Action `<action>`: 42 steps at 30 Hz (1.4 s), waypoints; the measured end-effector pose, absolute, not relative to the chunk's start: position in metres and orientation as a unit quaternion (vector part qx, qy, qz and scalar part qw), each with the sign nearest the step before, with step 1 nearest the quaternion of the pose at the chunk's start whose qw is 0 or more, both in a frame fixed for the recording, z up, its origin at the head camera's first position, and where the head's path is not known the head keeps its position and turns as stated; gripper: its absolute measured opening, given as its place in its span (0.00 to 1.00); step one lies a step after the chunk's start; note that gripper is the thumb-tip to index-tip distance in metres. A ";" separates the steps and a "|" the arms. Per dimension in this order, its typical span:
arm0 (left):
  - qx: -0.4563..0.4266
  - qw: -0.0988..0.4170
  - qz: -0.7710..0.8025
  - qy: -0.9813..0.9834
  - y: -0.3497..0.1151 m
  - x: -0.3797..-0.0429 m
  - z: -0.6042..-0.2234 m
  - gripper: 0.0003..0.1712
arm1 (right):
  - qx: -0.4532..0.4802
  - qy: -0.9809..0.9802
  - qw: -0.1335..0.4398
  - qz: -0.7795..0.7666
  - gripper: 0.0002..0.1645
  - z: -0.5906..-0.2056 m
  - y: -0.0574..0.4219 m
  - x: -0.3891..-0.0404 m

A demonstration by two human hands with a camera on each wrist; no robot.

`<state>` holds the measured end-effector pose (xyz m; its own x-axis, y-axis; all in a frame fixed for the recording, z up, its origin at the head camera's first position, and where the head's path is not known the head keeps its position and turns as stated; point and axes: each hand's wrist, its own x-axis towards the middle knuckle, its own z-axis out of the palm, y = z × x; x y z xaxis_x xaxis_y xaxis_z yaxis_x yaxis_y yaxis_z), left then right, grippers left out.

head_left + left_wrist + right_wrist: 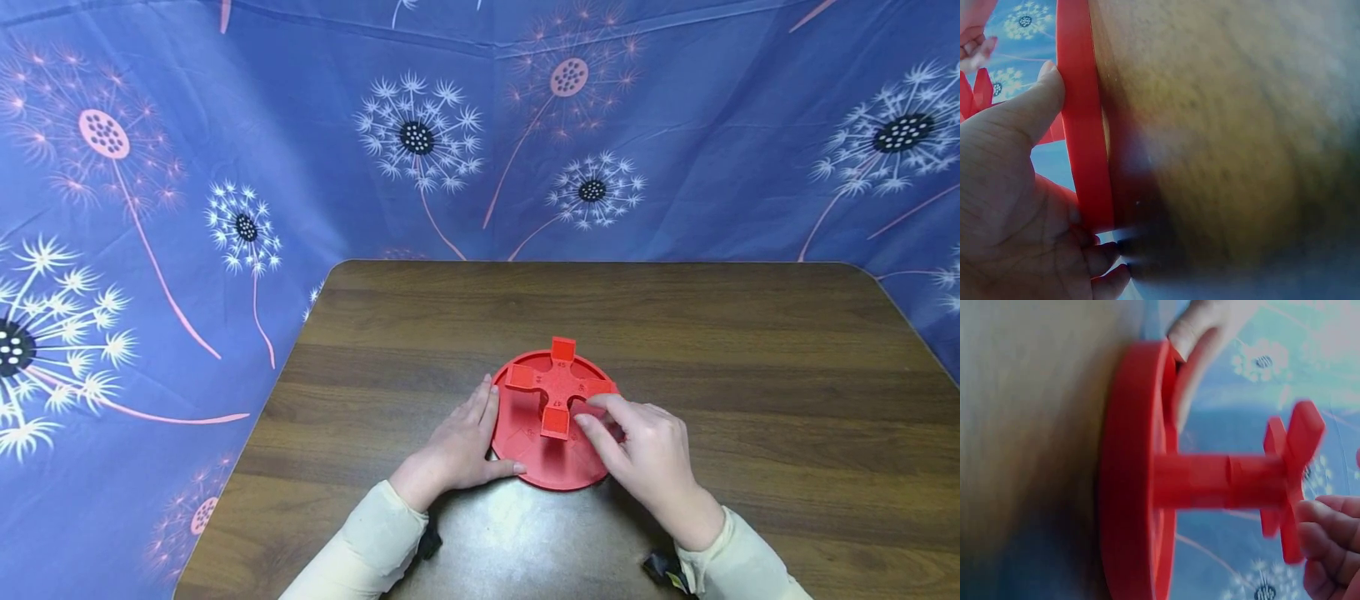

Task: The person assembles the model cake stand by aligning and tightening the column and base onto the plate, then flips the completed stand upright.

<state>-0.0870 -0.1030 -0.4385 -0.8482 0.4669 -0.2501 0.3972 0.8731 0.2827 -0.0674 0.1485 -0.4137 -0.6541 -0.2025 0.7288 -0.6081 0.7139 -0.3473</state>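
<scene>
A red round base (pixel 542 463) with a raised rim sits on the table. From its middle a red post (pixel 1200 481) carries a red cross-shaped top (pixel 559 385), its several arms ending in square flat tips; small dark numbers are marked on it. My left hand (pixel 465 442) holds the base at its left rim, fingers along the side and thumb over the front edge. By the right arm of the cross is my right hand (pixel 652 450), index fingertip right at that arm, thumb apart from it. Those fingers partly cover the arm's tip.
The brown wooden table (pixel 750 333) reaches behind and to both sides of the base. A blue cloth (pixel 315 125) with dandelion prints hangs behind and to the left. A dark strap piece (pixel 663 571) shows below the right wrist.
</scene>
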 end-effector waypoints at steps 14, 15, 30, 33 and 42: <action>0.226 0.158 0.112 0.955 -0.103 -0.087 -0.438 0.66 | 0.205 -0.866 0.197 0.411 0.31 -0.420 0.183 -0.077; 0.227 0.157 0.112 0.955 -0.103 -0.087 -0.438 0.66 | 0.207 -0.863 0.179 0.425 0.30 -0.421 0.184 -0.077; 0.241 0.141 0.112 0.954 -0.105 -0.087 -0.438 0.65 | 0.211 -0.862 0.152 0.434 0.27 -0.421 0.173 -0.066; 0.237 0.147 0.115 0.953 -0.104 -0.087 -0.438 0.65 | 0.221 -0.866 0.174 0.413 0.28 -0.422 0.166 -0.064; 0.232 0.151 0.113 0.954 -0.103 -0.086 -0.438 0.65 | 0.253 -0.871 0.295 0.301 0.31 -0.425 0.142 -0.061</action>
